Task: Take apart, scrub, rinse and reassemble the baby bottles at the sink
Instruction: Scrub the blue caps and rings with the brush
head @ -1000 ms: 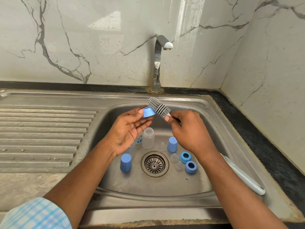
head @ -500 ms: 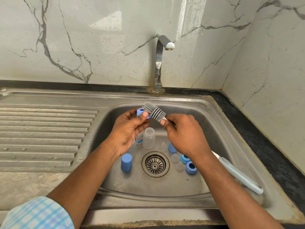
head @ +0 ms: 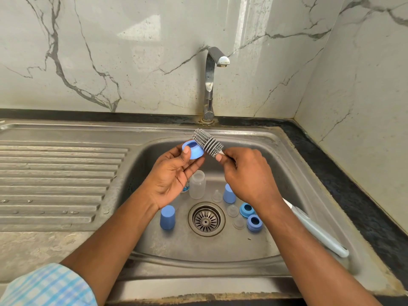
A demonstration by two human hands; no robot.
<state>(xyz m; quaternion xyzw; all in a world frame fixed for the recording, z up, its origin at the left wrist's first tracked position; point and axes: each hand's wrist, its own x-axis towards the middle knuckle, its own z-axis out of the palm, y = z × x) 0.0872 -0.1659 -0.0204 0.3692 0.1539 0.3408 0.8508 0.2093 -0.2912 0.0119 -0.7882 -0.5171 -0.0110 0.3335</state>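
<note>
Above the steel sink (head: 136, 164), the left grip (head: 174, 175) pinches a blue screw ring (head: 192, 150) between thumb and fingertips, open side up. To scrub it well, I judge, turn the ring slowly so the bristles sweep its whole inside wall, and hold it firmly, since smooth plastic slips. The brush (head: 207, 142), with stubby grey rubbery bristles, touches the ring's rim. The right grip (head: 247, 175) is closed round its thin neck, and the pale handle trails right. A cloudy bottle (head: 197, 184) stands in the basin below.
</note>
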